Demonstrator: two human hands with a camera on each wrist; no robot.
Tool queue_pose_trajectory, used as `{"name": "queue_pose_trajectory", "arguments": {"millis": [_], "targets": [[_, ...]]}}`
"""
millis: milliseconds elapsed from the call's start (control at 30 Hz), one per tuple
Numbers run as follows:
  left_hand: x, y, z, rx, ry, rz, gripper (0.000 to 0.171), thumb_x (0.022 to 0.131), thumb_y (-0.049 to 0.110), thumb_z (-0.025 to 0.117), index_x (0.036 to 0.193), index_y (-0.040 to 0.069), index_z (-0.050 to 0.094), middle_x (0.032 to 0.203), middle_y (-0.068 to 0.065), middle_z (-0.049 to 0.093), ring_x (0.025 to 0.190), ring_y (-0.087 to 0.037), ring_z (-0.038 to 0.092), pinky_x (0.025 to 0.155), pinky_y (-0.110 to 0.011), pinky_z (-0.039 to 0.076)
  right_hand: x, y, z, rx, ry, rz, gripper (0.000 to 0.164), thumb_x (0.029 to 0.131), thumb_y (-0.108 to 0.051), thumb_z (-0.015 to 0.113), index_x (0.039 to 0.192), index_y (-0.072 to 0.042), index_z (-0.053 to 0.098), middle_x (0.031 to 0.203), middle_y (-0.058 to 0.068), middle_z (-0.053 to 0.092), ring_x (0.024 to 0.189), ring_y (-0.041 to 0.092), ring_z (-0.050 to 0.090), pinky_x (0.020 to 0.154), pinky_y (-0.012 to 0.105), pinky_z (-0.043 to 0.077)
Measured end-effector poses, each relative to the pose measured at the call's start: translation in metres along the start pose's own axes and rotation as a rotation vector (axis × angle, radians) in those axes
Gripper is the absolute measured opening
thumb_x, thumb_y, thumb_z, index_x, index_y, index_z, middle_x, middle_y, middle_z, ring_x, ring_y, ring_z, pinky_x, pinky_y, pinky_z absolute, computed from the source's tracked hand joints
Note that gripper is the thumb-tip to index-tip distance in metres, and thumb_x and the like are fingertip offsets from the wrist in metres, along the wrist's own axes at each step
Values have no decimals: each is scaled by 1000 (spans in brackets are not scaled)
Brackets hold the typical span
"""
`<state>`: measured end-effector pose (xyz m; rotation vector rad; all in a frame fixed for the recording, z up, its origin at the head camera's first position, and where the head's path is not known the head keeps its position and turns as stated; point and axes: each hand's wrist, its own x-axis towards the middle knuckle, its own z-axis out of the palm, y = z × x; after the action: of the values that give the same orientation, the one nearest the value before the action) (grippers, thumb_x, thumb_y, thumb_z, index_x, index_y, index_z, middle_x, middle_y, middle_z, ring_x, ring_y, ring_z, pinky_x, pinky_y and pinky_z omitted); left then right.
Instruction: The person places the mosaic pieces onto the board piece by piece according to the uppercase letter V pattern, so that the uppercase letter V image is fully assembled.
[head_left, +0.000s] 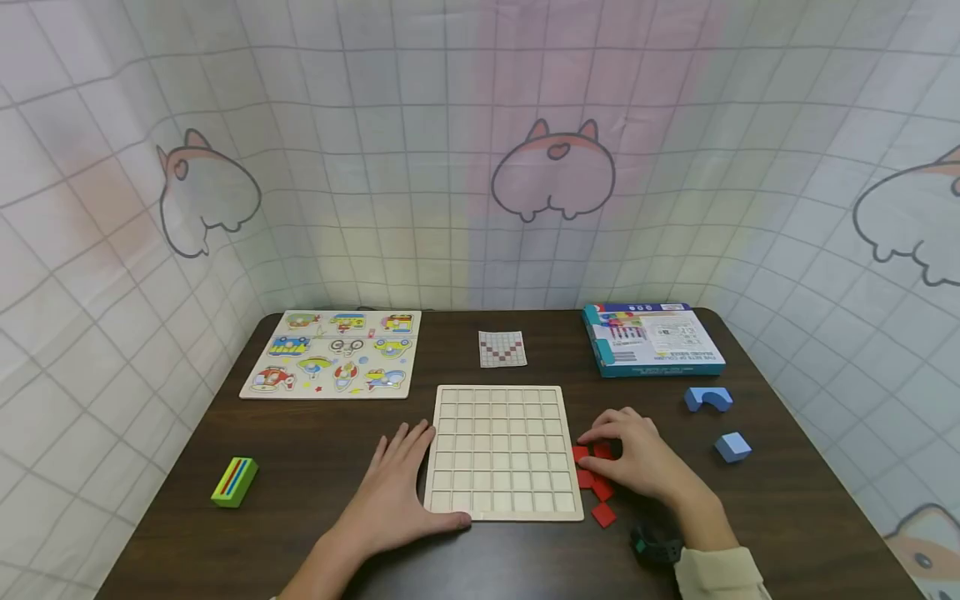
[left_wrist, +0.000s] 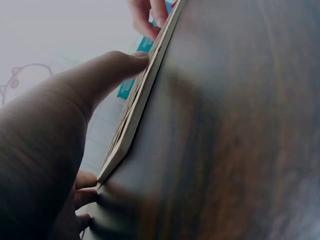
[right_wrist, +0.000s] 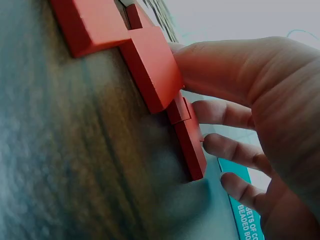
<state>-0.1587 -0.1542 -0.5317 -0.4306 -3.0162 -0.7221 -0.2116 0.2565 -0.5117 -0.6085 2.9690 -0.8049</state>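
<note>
Lying nearest in the head view are a pale sleeve and a dark wristband on the right arm. Just beyond, the left hand spans the near-left corner of a pale wooden board: its thumb rests on the near edge, well apart from the other fingers, which extend along the left side. The board lies flat at the middle of the dark tabletop, its surface divided into square cells.

Along the board's right edge lie several red tiles, some touching or overlapping. The right hand is over the farther ones, thumb and index finger on either side of a tile; whether they pinch it cannot be told. In the right wrist view the remaining fingers are bent and slightly apart.

At about the board's own depth, a striped green block lies well to the left and a blue cube to the right; a blue arch stands somewhat farther. Toward the back are a picture puzzle, a small card with a red V-shaped pattern, and a teal-edged box. Behind hangs a checked curtain printed with cartoon animals.
</note>
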Motion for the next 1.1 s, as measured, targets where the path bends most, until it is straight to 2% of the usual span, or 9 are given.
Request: {"name": "queue_pose_trajectory", "arguments": {"millis": [300,600,867,1100], "targets": [[-1,0,0,8,-5,19,144,66,96,81,176,17,33,184,-7,31,174,-39,20,140,-67,16,0,1,1,-1,43,-18,13,93,-37,92,105,-35,86,106,-16,71,110,14,56,94,46,41],[0,2,2,6,2,16,143,67,95,81,177,18,32,184,-6,31,174,-38,19,140,-67,14,1,-2,-1,10,117,4,17,95,-37,91,108,-30,83,109,-12,77,114,18,58,102,53,45],[0,1,3,11,-2,8,142,66,95,81,176,18,34,184,-6,31,174,-37,19,141,-66,14,6,-17,6,26,113,-62,18,95,-37,91,109,-31,82,108,-17,76,110,11,54,99,46,47],[-2,1,1,-6,-11,0,142,66,94,82,176,19,33,185,-6,30,175,-37,18,141,-66,13,11,-36,13,65,58,-63,21,94,-36,90,113,-30,81,110,-17,75,111,11,53,99,44,49]]}}
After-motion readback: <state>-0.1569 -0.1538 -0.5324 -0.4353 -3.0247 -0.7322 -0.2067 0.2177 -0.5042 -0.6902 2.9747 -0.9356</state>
